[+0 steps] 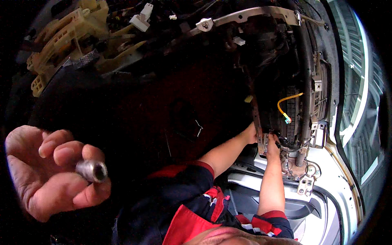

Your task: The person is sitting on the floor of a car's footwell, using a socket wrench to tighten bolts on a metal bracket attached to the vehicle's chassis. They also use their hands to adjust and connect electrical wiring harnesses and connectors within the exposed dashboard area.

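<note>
Both my arms reach to the right into a stripped-out vehicle interior. My left hand (pixel 252 134) is mostly behind a narrow metal bracket (pixel 257 122), and its fingers are hidden. Just right of that bracket, my right hand (pixel 273 146) has its fingers curled in by the lower metalwork; what they hold is too dark to make out. At the far left, close to the camera, another person's hand (pixel 38 171) has a metal socket (pixel 93 170) between thumb and fingers, its open end facing right.
An orange cable (pixel 281 102) with a connector hangs above my hands. A silvery metal bar (pixel 253 14) crosses the top. At upper left sits a beige plastic frame (pixel 69 32). A vehicle door panel (pixel 292 206) lies below my right arm, and window glass (pixel 347 53) is at right.
</note>
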Tool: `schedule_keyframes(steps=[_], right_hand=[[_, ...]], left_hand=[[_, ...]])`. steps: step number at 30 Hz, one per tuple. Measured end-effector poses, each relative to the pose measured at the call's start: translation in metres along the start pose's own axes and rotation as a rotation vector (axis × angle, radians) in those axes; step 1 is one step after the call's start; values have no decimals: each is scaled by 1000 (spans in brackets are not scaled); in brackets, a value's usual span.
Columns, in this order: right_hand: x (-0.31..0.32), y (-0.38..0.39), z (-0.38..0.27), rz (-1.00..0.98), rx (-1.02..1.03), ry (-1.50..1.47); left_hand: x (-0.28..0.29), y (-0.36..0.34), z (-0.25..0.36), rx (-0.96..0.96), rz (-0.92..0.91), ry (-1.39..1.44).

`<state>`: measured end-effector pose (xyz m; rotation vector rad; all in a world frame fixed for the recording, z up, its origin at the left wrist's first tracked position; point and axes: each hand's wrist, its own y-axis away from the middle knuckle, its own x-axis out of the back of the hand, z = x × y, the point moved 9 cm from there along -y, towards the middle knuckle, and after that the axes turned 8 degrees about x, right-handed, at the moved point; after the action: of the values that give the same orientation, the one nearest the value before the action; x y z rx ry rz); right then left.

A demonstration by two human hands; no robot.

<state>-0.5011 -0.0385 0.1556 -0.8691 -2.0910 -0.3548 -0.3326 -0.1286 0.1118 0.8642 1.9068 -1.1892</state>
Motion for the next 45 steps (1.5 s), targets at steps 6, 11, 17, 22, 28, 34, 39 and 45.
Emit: schedule_keyframes(steps=[6,11,17,22,28,34,39,45], right_hand=[[-24,13,-34,6,-95,-23],[8,-21,27,-42,-23,4],[1,-10,31,-64,-149,-140],[-21,8,-14,-118,-136,-191],[2,-14,-1,-61,80,281],[-31,34,-64,5,41,210],[-21,17,-45,-1,124,74],[-12,11,-26,38,-11,40]], left_hand=[[12,-11,7,-38,-55,40],[8,-14,0,-36,-69,63],[30,-24,-15,8,-57,91],[37,-24,-18,161,-76,55],[17,-23,-3,-52,-45,77],[27,-18,-5,-15,-71,58],[26,-24,-5,-7,-93,53],[29,-28,-4,-29,-125,48]])
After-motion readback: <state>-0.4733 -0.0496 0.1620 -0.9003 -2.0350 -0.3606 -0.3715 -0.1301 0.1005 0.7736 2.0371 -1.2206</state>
